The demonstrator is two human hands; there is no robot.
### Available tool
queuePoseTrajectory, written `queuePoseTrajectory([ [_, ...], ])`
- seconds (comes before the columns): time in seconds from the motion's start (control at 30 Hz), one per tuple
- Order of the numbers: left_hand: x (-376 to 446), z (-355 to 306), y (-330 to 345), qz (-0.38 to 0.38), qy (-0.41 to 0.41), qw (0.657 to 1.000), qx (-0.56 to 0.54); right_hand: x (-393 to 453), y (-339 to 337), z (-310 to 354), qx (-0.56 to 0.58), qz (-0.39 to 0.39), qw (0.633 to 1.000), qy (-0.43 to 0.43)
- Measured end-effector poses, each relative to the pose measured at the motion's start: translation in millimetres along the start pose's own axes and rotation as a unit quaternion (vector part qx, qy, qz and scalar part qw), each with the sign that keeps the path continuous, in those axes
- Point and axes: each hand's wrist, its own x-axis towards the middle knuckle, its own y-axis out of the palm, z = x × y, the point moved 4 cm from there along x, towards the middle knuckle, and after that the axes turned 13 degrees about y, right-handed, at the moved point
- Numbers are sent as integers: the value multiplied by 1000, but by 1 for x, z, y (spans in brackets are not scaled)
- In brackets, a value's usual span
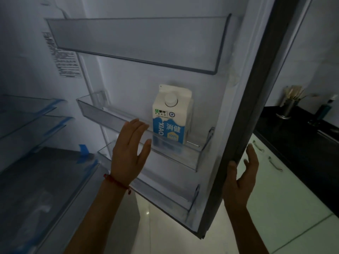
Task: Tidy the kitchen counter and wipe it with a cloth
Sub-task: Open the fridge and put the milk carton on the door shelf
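Fridge door [244, 110] is open, inside face toward the camera. Milk carton [171, 114] stands upright in the middle door shelf [117, 116], toward its right end, white cap facing out. Top door shelf [139, 46] and the lower ones look bare.

Left hand [129, 153] is flat and open in front of the middle shelf's rim, just left of the carton, fingers apart and holding nothing (red string bracelet [117, 182] on the wrist). Can't tell if it touches the rim.

Right hand [242, 178] is at the door's outer edge, thumb on the edge, fingers spread and loosely curled behind it, not clamped tight.

Counter [297, 129] is dark, off to the right past the door, carrying a metal utensil holder [289, 105] and a dark bottle [324, 109]. White cabinet fronts [271, 180] below it. No cloth in view.
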Motion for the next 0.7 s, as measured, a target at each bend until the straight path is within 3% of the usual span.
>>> queuePoseTrajectory([
  [0.13, -15, 6, -29, 29, -4, 999, 13, -27, 2, 16, 33, 22, 999, -18],
  [0.4, -61, 16, -125, 120, -5, 990, 74, -122, 11, 61, 43, -8, 999, 3],
  [0.5, -86, 15, -182, 90, -4, 988, 125, -162, 20, 74, 28, 0, 1000, 7],
  [0.7, -128, 25, -291, -82, 8, 978, 191, -231, 52, 100, 3, 38, 999, 10],
])
